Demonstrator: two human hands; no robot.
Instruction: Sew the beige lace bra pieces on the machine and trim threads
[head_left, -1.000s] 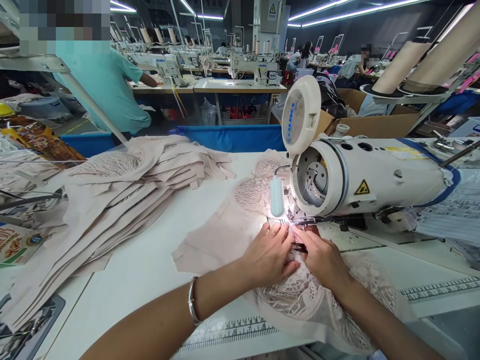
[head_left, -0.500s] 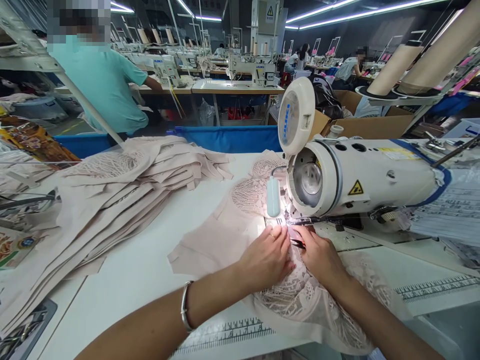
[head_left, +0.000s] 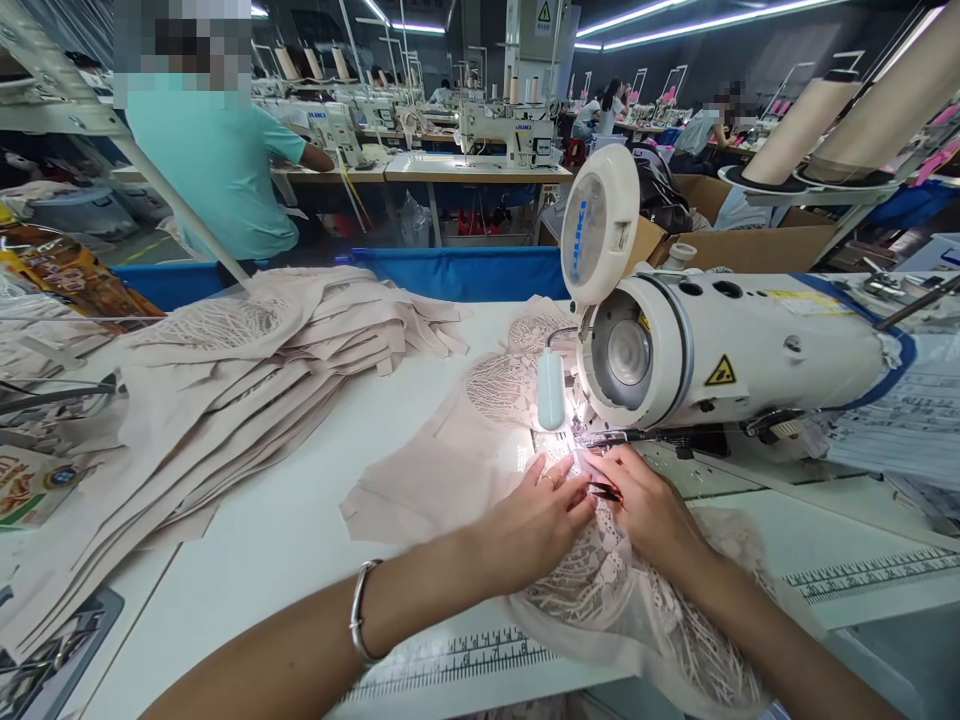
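My left hand [head_left: 534, 520] lies flat on a pale pink lace fabric piece [head_left: 600, 590], fingers spread, pressing it onto the table just in front of the needle of the white sewing machine [head_left: 720, 345]. My right hand [head_left: 646, 510] presses the same lace from the right and pinches a small dark tool [head_left: 604, 491] near the presser foot. The machine's lamp [head_left: 550, 390] lights the fabric at my fingertips. A silver bracelet [head_left: 358, 612] sits on my left wrist.
A large stack of pink cut fabric pieces [head_left: 225, 390] covers the left of the white table [head_left: 285, 540]. A person in a teal shirt [head_left: 217, 160] stands behind. A blue bin edge [head_left: 465, 272], cardboard boxes [head_left: 757, 245] and thread cones [head_left: 802, 130] are at the back.
Both hands have shifted slightly, still holding the lace at the needle; the fabric has fed a little under the foot. The person in teal has moved a bit to the right.
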